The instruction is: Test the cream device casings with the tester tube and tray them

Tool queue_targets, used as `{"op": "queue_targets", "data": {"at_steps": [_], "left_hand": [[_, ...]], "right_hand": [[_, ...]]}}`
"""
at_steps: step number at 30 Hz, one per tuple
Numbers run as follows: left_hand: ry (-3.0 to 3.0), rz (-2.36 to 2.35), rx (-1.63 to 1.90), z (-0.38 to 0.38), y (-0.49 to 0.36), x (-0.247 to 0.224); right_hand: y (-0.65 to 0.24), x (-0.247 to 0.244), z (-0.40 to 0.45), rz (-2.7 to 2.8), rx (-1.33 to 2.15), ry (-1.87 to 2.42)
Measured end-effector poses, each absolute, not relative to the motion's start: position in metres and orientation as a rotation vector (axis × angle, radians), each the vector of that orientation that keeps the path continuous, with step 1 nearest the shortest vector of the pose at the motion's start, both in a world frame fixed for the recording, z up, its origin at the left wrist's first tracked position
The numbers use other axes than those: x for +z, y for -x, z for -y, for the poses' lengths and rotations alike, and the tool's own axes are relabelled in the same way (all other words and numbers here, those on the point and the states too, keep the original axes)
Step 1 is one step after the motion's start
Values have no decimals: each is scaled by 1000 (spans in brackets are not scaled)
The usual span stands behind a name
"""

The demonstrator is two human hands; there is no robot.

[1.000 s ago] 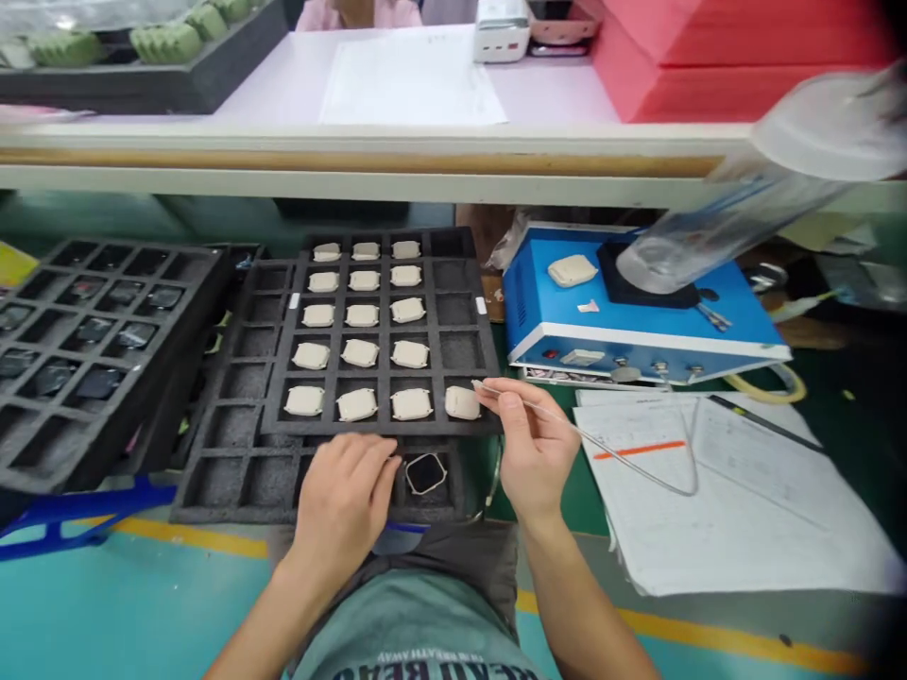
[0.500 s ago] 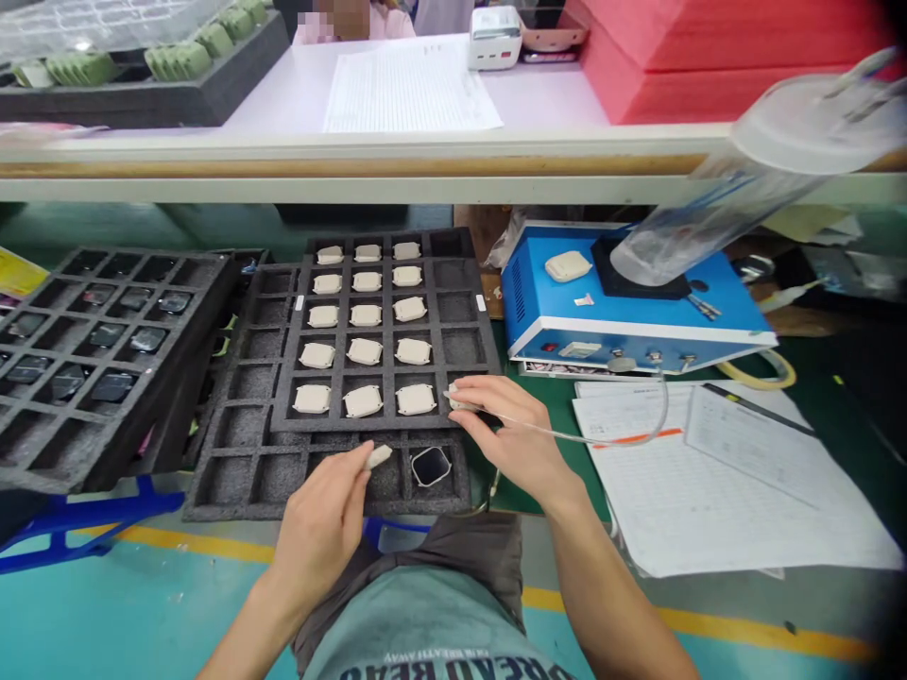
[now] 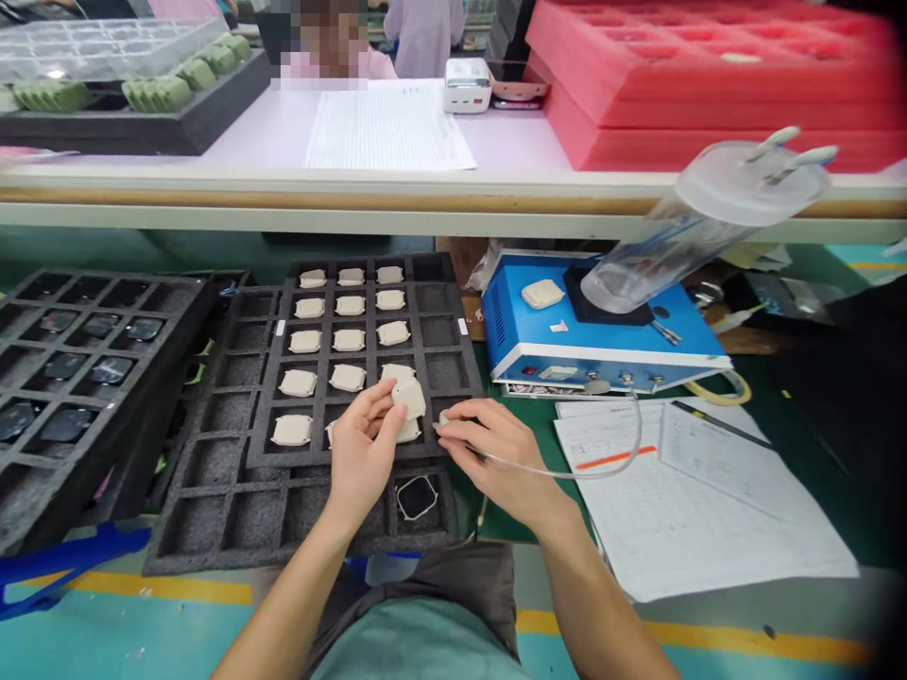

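My left hand (image 3: 365,451) pinches a beige square case (image 3: 409,399) by its left edge, tilted up above the front right of the upper foam tray (image 3: 453,364). Several similar beige cases lie in that tray's compartments, some partly hidden by the hand. My right hand (image 3: 500,449) is closed on the small pale tip (image 3: 444,419) of a clear tube (image 3: 559,474), just right of the held case and apart from it. A dark-screened piece with a light frame (image 3: 417,498) lies in the lower foam tray (image 3: 202,524).
A blue box (image 3: 609,335) carries another beige case (image 3: 542,294) and a clear cylinder (image 3: 638,255). Papers (image 3: 694,510) lie at right. Another foam tray (image 3: 160,326) stands left. A shelf edge (image 3: 397,222) crosses behind; a person (image 3: 379,64) is beyond.
My left hand has moved up and right, and its case now shows a broad face instead of an edge. My right hand stays closed on the tube's tip. The camera view has shifted.
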State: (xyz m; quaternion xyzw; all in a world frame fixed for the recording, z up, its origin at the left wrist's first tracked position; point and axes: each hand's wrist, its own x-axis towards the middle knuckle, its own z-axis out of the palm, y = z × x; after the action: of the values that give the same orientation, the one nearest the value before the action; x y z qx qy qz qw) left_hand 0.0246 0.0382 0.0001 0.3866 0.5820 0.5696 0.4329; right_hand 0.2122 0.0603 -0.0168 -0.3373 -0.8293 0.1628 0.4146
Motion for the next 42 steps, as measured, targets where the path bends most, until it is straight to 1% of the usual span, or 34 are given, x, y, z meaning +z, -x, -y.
{"op": "queue_targets", "data": {"at_steps": [3,6,12,15,20,42], "left_hand": [[-935,-1431,1426,-35,-22,-1],[-909,-1412,1428,-35,-22,0],[-886,-1425,1424,-37,-22,0],[-922,-1429,1390,-36,-23,3],[-987,-1402,1409,-35,-25,6],[-1101,-1446,1403,-34,-26,4]], "right_hand": [[-211,-17,-62,2110,382,865],[-213,-17,-64,2061,470,862],[-200,-19,-58,1468,649,993],[-180,-21,-55,1322,718,948],[-160,-25,-56,1300,734,875],[-163,-25,-57,1337,773,858]]}}
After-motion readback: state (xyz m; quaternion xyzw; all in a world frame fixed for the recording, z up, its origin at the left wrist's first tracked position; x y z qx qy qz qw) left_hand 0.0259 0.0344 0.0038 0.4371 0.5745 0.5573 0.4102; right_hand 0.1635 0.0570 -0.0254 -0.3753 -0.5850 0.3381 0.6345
